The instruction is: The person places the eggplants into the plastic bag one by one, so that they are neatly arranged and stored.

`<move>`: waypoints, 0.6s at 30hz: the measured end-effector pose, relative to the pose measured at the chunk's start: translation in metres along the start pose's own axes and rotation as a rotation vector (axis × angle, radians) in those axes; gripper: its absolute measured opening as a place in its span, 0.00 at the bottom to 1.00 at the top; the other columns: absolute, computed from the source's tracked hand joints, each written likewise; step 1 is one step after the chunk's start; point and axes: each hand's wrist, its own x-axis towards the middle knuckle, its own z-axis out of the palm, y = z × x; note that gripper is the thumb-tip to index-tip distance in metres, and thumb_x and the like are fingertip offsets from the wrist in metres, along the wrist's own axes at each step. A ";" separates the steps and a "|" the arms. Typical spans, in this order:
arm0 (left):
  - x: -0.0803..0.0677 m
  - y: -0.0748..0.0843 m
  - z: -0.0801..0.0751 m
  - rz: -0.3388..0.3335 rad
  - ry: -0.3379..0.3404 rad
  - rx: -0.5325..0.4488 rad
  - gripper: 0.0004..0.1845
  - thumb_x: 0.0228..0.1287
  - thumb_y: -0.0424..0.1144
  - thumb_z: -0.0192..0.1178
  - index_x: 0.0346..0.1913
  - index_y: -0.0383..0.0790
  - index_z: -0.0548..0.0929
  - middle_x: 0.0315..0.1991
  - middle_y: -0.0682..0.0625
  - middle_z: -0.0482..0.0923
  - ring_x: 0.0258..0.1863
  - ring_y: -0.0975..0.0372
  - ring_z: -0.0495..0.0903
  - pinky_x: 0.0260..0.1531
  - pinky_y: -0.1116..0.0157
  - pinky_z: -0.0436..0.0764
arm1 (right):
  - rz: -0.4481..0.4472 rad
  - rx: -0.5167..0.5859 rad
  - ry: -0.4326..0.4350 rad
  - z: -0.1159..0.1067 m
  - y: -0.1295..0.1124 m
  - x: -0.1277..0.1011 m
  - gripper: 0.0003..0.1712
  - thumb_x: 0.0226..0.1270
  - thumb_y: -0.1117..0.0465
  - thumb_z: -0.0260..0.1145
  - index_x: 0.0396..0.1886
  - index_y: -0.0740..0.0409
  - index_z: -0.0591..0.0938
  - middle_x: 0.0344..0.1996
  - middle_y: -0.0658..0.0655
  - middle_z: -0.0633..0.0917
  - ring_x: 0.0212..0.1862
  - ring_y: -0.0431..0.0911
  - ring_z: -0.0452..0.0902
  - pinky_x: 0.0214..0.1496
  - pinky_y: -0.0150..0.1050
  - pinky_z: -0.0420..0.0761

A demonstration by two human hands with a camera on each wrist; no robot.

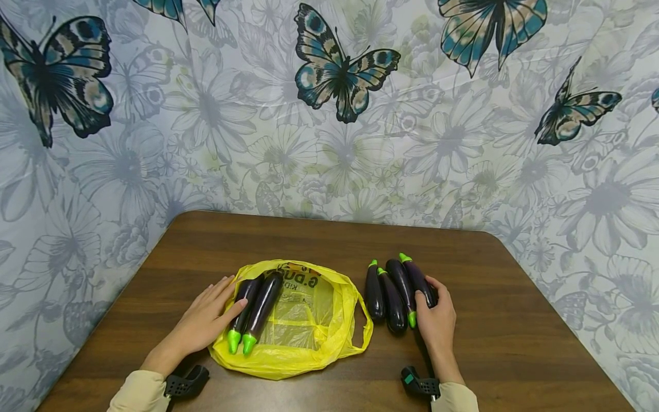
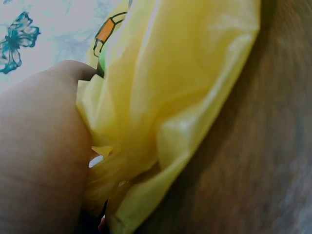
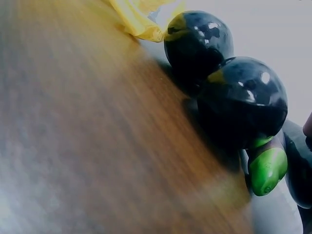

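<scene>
A yellow plastic bag point(image 1: 283, 366) lies with its mouth spread wide. Two dark purple eggplants point(image 1: 265, 303) lie side by side in it at the left, green caps toward the near rim. My left hand point(image 1: 206, 317) rests on the bag's left rim with fingers extended, its thumb over the left eggplant. In the left wrist view the bag point(image 2: 195, 73) fills the middle. Right of the bag, several eggplants point(image 1: 393, 306) lie in a row. My right hand point(image 1: 437, 320) grips the rightmost eggplant point(image 1: 413, 274) near its dark end. Rounded eggplant ends point(image 3: 246, 102) fill part of the right wrist view.
The brown wooden table point(image 1: 515, 343) extends beyond both hands, with rounded far corners. Behind it hangs a floral cloth point(image 1: 231, 143) with butterflies. The bag's handle loop point(image 1: 366, 329) reaches toward the row of eggplants. Black straps point(image 1: 187, 383) are on both wrists.
</scene>
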 end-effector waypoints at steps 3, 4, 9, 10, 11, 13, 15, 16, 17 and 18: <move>0.000 0.000 0.000 0.000 0.000 0.000 0.41 0.80 0.63 0.45 0.80 0.34 0.60 0.81 0.35 0.52 0.81 0.39 0.49 0.76 0.35 0.48 | -0.003 0.005 0.002 0.000 0.000 0.000 0.24 0.72 0.63 0.64 0.67 0.58 0.78 0.65 0.66 0.79 0.67 0.63 0.73 0.69 0.59 0.71; 0.000 0.000 0.000 0.001 0.000 0.001 0.41 0.80 0.63 0.45 0.80 0.35 0.60 0.82 0.35 0.52 0.81 0.39 0.49 0.76 0.35 0.48 | -0.004 0.007 0.003 0.000 0.000 0.000 0.24 0.72 0.63 0.64 0.66 0.58 0.78 0.65 0.66 0.79 0.68 0.63 0.73 0.69 0.59 0.71; 0.000 0.001 -0.001 0.013 0.009 0.009 0.40 0.81 0.62 0.45 0.80 0.35 0.61 0.81 0.34 0.53 0.80 0.38 0.50 0.75 0.34 0.49 | -0.008 0.010 0.001 0.000 0.000 0.000 0.24 0.73 0.63 0.64 0.67 0.57 0.78 0.65 0.66 0.79 0.68 0.62 0.73 0.69 0.58 0.70; 0.000 0.001 0.000 0.012 0.009 0.008 0.40 0.81 0.62 0.45 0.80 0.35 0.61 0.81 0.34 0.53 0.80 0.38 0.50 0.76 0.34 0.49 | -0.009 0.011 0.001 0.000 0.000 -0.001 0.23 0.73 0.63 0.64 0.67 0.57 0.78 0.65 0.66 0.79 0.68 0.62 0.73 0.70 0.58 0.70; 0.000 0.001 0.000 0.011 0.008 0.008 0.40 0.81 0.62 0.45 0.80 0.35 0.61 0.81 0.34 0.53 0.80 0.38 0.50 0.76 0.34 0.49 | -0.009 0.012 -0.001 0.000 -0.001 -0.001 0.23 0.73 0.63 0.64 0.67 0.57 0.78 0.65 0.66 0.79 0.68 0.62 0.73 0.70 0.58 0.70; 0.000 0.000 0.000 0.007 0.006 0.010 0.40 0.81 0.62 0.45 0.80 0.34 0.60 0.81 0.34 0.53 0.81 0.38 0.49 0.76 0.34 0.49 | -0.011 0.014 -0.003 0.000 -0.001 -0.001 0.23 0.73 0.63 0.64 0.67 0.57 0.78 0.65 0.66 0.79 0.68 0.62 0.73 0.70 0.58 0.70; 0.001 0.000 0.000 0.008 0.007 0.015 0.40 0.81 0.62 0.45 0.80 0.34 0.61 0.81 0.34 0.53 0.80 0.38 0.50 0.76 0.34 0.49 | -0.011 0.016 -0.005 0.000 -0.001 -0.001 0.23 0.73 0.63 0.64 0.67 0.57 0.78 0.66 0.65 0.79 0.68 0.62 0.73 0.70 0.58 0.70; 0.001 0.000 0.000 0.008 0.007 0.017 0.40 0.81 0.62 0.45 0.80 0.34 0.61 0.81 0.34 0.53 0.80 0.38 0.50 0.76 0.34 0.49 | -0.011 0.016 -0.005 0.000 -0.001 -0.001 0.23 0.74 0.63 0.64 0.67 0.57 0.78 0.66 0.65 0.79 0.68 0.62 0.73 0.70 0.59 0.70; 0.001 0.000 0.000 0.009 0.007 0.019 0.40 0.81 0.62 0.45 0.80 0.34 0.61 0.81 0.34 0.53 0.80 0.38 0.50 0.76 0.34 0.49 | -0.011 0.016 -0.005 0.000 -0.001 -0.001 0.23 0.74 0.62 0.64 0.67 0.56 0.78 0.66 0.65 0.79 0.68 0.62 0.73 0.70 0.59 0.70; 0.001 0.000 0.000 0.011 0.009 0.020 0.40 0.81 0.62 0.46 0.80 0.34 0.61 0.81 0.34 0.53 0.80 0.38 0.50 0.76 0.34 0.50 | -0.010 0.016 -0.005 0.000 -0.001 -0.001 0.23 0.74 0.62 0.64 0.67 0.56 0.78 0.66 0.65 0.79 0.68 0.62 0.73 0.70 0.59 0.70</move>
